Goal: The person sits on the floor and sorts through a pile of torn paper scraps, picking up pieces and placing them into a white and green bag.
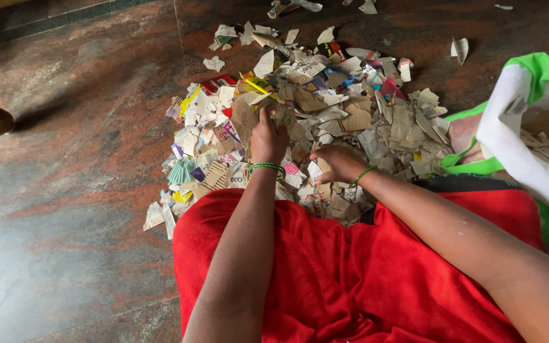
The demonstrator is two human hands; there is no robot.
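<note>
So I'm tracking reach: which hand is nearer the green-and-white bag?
Right hand: it rests on scraps left of the bag. Left hand is farther left, mid-pile.

A white-and-green sack (528, 121) lies right of a red cloth (351, 273) on the reddish stone floor (84, 127).

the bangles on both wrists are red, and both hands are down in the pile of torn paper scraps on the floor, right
Not quite: the head view shows the bangles are green, not red. The rest holds: the left hand and right hand are both down in the pile of torn paper scraps on the floor.
</note>
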